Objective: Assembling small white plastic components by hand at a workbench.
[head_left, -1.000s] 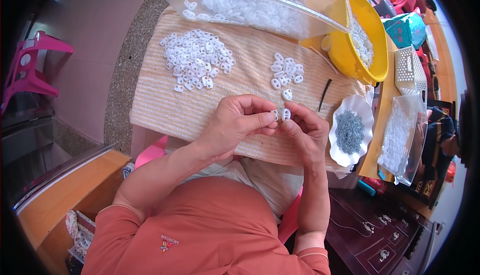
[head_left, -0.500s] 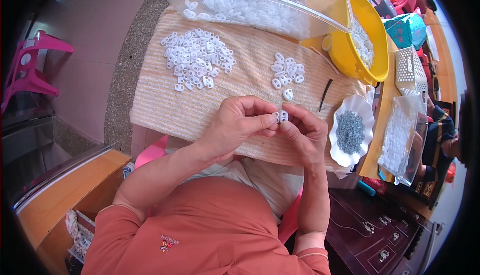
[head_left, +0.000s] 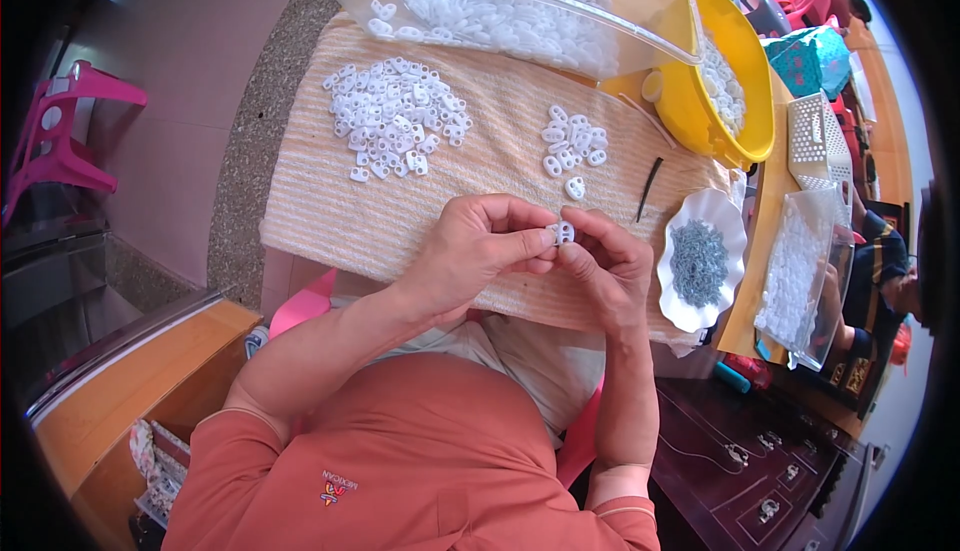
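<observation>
Both hands meet over the near edge of the striped cloth. My right hand (head_left: 612, 259) pinches a white oval two-hole plastic piece (head_left: 567, 233), like a cord lock part, between thumb and fingers. Against its left side, my left hand (head_left: 485, 241) pinches a smaller white plastic piece, mostly hidden by the fingertips. The two pieces touch or nearly touch. Beyond my hands lie one loose white oval piece (head_left: 574, 188) and a small group of similar pieces (head_left: 573, 138). Farther left is a larger pile of small squarish white two-hole pieces (head_left: 392, 116).
A white wavy-rimmed dish (head_left: 735, 281) holds small grey springs (head_left: 700, 263) to my right. Behind stand a clear bin (head_left: 640, 26) of white pieces and a yellow basin (head_left: 762, 116). A black strip (head_left: 650, 189) lies on the cloth (head_left: 340, 226). Another person's arm (head_left: 832, 311) is at far right.
The oval piece in my right hand has shifted slightly left, closing up against the piece in my left hand. The piles and containers stay as they were.
</observation>
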### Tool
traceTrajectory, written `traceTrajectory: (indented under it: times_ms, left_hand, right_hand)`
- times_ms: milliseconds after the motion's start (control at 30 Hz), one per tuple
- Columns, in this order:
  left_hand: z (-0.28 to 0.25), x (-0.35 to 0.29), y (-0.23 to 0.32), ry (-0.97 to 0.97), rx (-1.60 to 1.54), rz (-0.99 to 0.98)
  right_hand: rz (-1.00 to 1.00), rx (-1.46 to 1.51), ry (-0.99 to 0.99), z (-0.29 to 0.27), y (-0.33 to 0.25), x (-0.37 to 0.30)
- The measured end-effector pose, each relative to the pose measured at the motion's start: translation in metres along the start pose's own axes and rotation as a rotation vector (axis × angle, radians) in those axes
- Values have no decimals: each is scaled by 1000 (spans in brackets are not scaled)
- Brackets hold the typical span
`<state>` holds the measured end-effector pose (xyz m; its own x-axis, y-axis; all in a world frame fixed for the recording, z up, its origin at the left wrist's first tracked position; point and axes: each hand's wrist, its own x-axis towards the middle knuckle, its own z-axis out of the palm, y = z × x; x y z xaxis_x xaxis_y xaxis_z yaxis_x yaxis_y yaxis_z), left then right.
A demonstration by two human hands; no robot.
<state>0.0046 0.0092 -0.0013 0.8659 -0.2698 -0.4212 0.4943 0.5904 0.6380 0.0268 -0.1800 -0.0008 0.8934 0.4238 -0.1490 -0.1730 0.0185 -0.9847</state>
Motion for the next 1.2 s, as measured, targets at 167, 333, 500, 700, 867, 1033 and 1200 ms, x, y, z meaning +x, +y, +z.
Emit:
traceTrajectory:
  times_ms: [167, 333, 500, 700, 867, 1033, 1200]
  left_hand:
    - [1, -1, 0, -1, -64, -33]
    - [1, -1, 1, -30, -127, -63]
    - [-2, 1, -2, -100, -197, -93]
    - [-2, 1, -3, -179, -292, -120]
    - [0, 0, -3, -213, -303, -118]
    - [0, -2, -4, -264, -293, -99]
    - [3, -4, -4, -284, -276, -94]
  right_hand:
    - [2, 16, 12, 1, 1, -2]
    - [-11, 21, 28, 2, -1, -3]
    - [-59, 97, 45, 1, 3, -5]
    - [-145, 209, 25, 5, 1, -5]
    - [-203, 191, 36, 9, -1, -4]
    - [-170, 190, 41, 12, -7, -6]
    - [-207, 111, 32, 10, -5, -7]
